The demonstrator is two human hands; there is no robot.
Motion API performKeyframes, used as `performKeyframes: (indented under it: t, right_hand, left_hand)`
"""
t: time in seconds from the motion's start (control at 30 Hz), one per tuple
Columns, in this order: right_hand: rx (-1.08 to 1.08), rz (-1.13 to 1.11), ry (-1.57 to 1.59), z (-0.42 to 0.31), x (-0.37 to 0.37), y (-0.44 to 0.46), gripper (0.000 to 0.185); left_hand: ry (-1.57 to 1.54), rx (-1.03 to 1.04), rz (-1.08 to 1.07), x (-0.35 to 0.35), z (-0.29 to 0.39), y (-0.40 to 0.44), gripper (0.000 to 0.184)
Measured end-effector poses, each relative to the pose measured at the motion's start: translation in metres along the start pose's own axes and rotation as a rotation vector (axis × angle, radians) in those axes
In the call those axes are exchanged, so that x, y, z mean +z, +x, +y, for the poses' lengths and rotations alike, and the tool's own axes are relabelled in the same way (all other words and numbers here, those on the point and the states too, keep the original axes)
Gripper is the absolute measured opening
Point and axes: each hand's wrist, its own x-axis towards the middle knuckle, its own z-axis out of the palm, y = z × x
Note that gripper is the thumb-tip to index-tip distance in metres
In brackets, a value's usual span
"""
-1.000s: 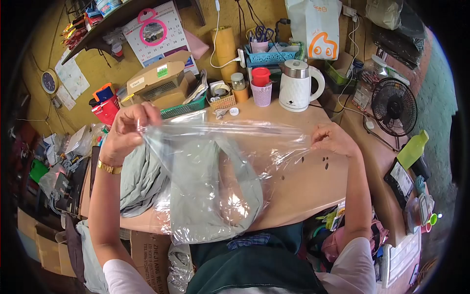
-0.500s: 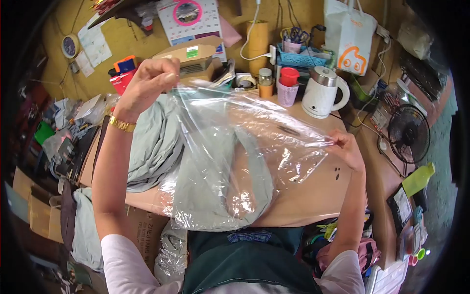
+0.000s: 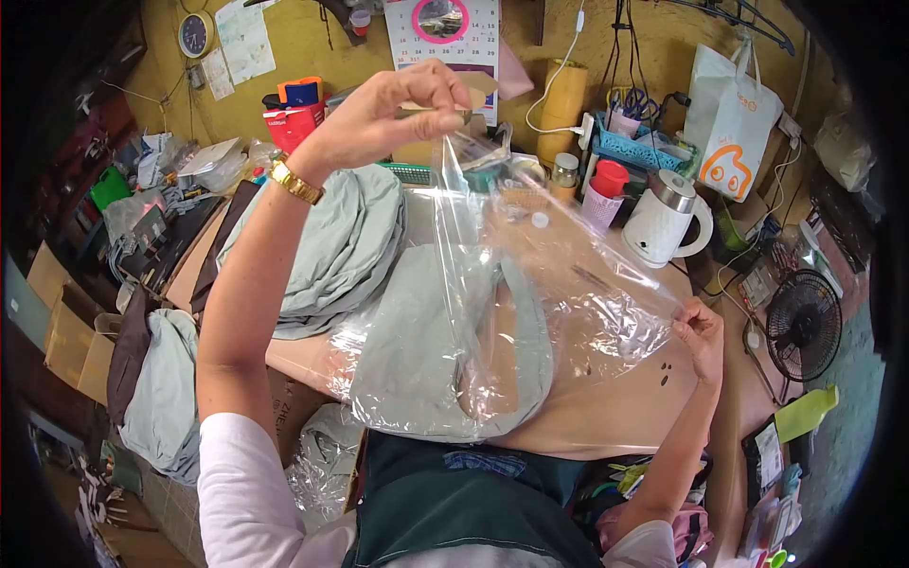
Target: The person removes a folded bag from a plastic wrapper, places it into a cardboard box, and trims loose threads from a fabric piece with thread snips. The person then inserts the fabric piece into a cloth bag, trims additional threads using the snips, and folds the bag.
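Two stretches of the thin clear plastic bag (image 3: 615, 327) are pinched between thumb and fingers: one high up in the left hand (image 3: 393, 114), one lower in the right hand (image 3: 701, 339). From here I see the film slope between them in glossy creases. Inside, as far as glare lets me judge, lies a flat grey-green cloth piece (image 3: 407, 331), curved like a loop, over the smooth tan table (image 3: 606, 417). Beside it sits a rounded, rumpled cloth heap (image 3: 331, 246).
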Motion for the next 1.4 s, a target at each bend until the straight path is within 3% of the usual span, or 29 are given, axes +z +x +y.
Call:
performKeyframes:
  t: [0.03, 0.07, 0.1, 0.13, 0.17, 0.2, 0.23, 0.3, 0.33, 0.37, 0.4, 0.43, 0.5, 0.57, 0.63, 0.7, 0.77, 0.9, 0.97, 1.07, 1.13, 1.23, 1.27, 1.33, 1.37, 1.4]
  right_hand:
    - [-0.089, 0.038, 0.122, 0.004, 0.006, 0.000, 0.026]
    - [-0.176, 0.078, 0.244, 0.006, 0.012, -0.001, 0.027]
    - [-0.173, 0.082, 0.242, 0.001, 0.025, -0.001, 0.027]
    - [-0.265, 0.170, 0.542, -0.007, 0.045, 0.002, 0.025]
    - [-0.310, 0.221, 0.694, -0.009, 0.051, 0.005, 0.025]
    - [-0.364, 0.268, 0.841, -0.011, 0.058, 0.008, 0.024]
    - [-0.421, 0.221, 1.064, -0.007, 0.059, 0.011, 0.017]
    - [-0.533, 0.117, 1.505, -0.003, 0.061, 0.014, 0.005]
    - [-0.348, 0.243, 1.540, -0.024, 0.071, 0.012, 0.009]
    - [-0.358, 0.254, 1.536, -0.042, 0.085, 0.014, 0.009]
    - [-0.336, 0.262, 1.139, -0.059, 0.100, 0.017, 0.012]
    - [-0.307, 0.266, 0.743, -0.073, 0.113, 0.021, 0.015]
    - [-0.232, 0.276, 0.570, -0.095, 0.136, 0.024, 0.018]
    - [-0.136, 0.286, 0.402, -0.101, 0.131, 0.025, 0.020]
    - [-0.120, 0.384, 0.599, -0.097, 0.100, 0.026, 0.019]
    - [-0.191, 0.312, 0.724, -0.075, 0.087, 0.025, 0.021]
    - [-0.128, 0.631, 0.521, -0.072, 0.101, 0.028, 0.021]
    - [-0.222, 0.581, 0.466, -0.040, 0.081, 0.022, 0.022]
    - [-0.212, 0.480, 0.596, -0.035, 0.069, 0.017, 0.023]
    - [-0.381, 0.345, 0.734, -0.021, 0.060, 0.019, 0.029]
    - [-0.407, 0.151, 0.489, -0.014, 0.046, 0.011, 0.034]
    - [-0.325, 0.125, 0.365, -0.022, 0.036, -0.002, 0.035]
    - [-0.322, 0.134, 0.362, -0.030, 0.033, -0.007, 0.035]
    - [-0.014, -0.009, 0.128, -0.046, 0.025, -0.017, 0.019]
    - [-0.009, 0.003, 0.126, -0.052, 0.025, -0.019, 0.019]
    - [0.079, -0.029, 0.017, -0.059, 0.026, -0.018, 0.014]
  left_hand:
    - [-0.398, -0.030, 0.034, 0.007, -0.005, 0.000, 0.023]
    - [-0.401, -0.029, 0.032, 0.016, -0.009, 0.000, 0.023]
    - [-0.723, 0.054, 0.112, 0.030, -0.009, -0.001, 0.019]
    - [-1.044, 0.138, 0.192, 0.044, -0.007, -0.002, 0.016]
    - [-1.048, 0.141, 0.186, 0.057, -0.007, -0.004, 0.016]
    - [-1.291, 0.221, 0.186, 0.069, -0.006, -0.005, 0.012]
    - [-1.535, 0.302, 0.183, 0.079, -0.003, -0.006, 0.010]
    - [-1.639, 0.298, 0.207, 0.092, 0.002, -0.006, 0.005]
    - [-1.498, 0.288, 0.188, 0.097, 0.002, -0.004, 0.008]
    - [-1.358, 0.278, 0.169, 0.103, 0.004, -0.003, 0.012]
    - [-1.093, 0.083, 0.235, 0.112, 0.022, -0.005, 0.023]
    - [-1.095, 0.097, 0.223, 0.119, 0.027, -0.006, 0.023]
    - [-0.585, 0.110, 0.076, 0.127, 0.032, -0.002, 0.029]
    - [-0.718, 0.123, 0.101, 0.117, 0.022, -0.007, 0.032]
    - [-0.970, 0.123, 0.172, 0.094, 0.004, -0.021, 0.039]
    - [-0.986, 0.180, 0.096, 0.063, -0.021, -0.033, 0.037]
    - [-0.927, 0.133, 0.131, 0.056, -0.023, -0.039, 0.039]
    - [-0.667, 0.091, 0.259, 0.035, -0.017, -0.038, 0.043]
    - [-0.673, 0.036, 0.148, 0.022, -0.017, -0.039, 0.043]
    - [-0.942, 0.187, 0.111, 0.022, -0.007, -0.026, 0.040]
    - [-0.961, 0.192, 0.116, 0.016, -0.001, -0.026, 0.040]
    - [-0.879, 0.115, 0.082, -0.002, -0.003, -0.035, 0.034]
    - [-0.572, -0.067, 0.021, -0.008, 0.008, -0.038, 0.030]
    - [-0.034, -0.391, -0.066, -0.011, 0.021, -0.045, 0.019]
    - [-0.040, -0.385, -0.076, -0.009, 0.020, -0.046, 0.019]
    - [0.084, -0.217, -0.096, -0.007, 0.018, -0.045, 0.019]
